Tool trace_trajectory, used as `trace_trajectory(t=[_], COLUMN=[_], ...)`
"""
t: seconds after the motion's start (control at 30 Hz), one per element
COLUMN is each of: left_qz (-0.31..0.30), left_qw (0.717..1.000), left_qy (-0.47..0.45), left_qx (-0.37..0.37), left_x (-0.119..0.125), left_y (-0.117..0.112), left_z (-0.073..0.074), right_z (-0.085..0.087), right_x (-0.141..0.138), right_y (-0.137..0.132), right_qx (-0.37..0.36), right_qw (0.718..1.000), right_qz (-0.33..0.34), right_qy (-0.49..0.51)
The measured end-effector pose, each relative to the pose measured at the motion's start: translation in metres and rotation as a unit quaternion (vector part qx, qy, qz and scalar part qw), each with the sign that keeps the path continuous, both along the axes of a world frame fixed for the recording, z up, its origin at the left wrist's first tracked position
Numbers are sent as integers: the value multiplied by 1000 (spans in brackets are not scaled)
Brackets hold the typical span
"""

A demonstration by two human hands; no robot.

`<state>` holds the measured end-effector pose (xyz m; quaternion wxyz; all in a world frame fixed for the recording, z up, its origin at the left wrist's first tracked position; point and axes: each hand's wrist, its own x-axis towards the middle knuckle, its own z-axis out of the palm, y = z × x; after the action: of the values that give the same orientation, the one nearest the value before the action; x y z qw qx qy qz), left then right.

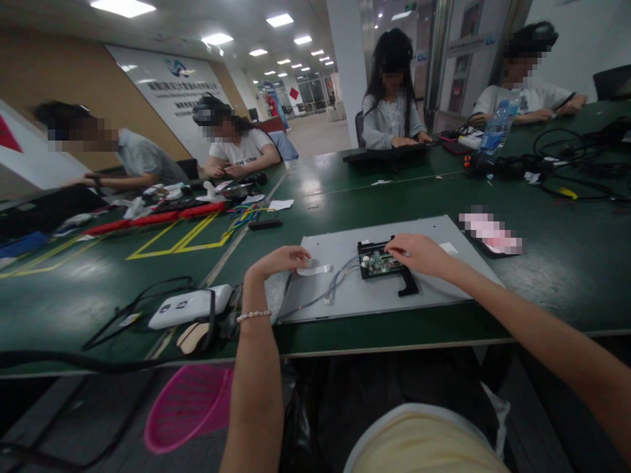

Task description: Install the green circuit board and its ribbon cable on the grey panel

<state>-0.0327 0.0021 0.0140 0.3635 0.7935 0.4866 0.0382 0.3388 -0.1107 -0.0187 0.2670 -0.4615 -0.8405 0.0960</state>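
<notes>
A flat grey metal panel (340,303) lies on the green table in front of me. On it sits a black plastic bracket (408,284) holding a green circuit board (377,264), with grey cables (336,281) running off to the left. My right hand (413,253) is over the board's right side, fingers pinched together; whatever is between them is hidden. Above the panel's left edge, my left hand (282,260) pinches the end of a pale, shiny strip (317,269), which looks like tape.
Left of the panel are a white device (190,307), a beige computer mouse (194,337) and black cables. A pink phone (491,234) lies to the right. A pink basket (190,407) stands below the table edge. Several people sit around the table; water bottles (493,131) stand at the far right.
</notes>
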Motion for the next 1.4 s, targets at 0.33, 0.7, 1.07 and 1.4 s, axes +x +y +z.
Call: trace_trajectory(t=[0.33, 0.7, 1.07, 1.4], left_qz=[39, 130, -17, -109], left_qw=[968, 982, 995, 980], left_qy=[178, -112, -22, 12], left_qx=[172, 82, 97, 166], left_x=[20, 41, 46, 53], left_y=[-31, -67, -59, -56], left_z=[-2, 10, -5, -14], right_z=[-8, -11, -15, -14], right_x=[-8, -15, -27, -44], right_y=[-3, -7, -12, -20], right_qx=[64, 91, 96, 121], right_qw=[997, 993, 987, 979], right_qz=[33, 74, 126, 160], right_qy=[-29, -11, -21, -33])
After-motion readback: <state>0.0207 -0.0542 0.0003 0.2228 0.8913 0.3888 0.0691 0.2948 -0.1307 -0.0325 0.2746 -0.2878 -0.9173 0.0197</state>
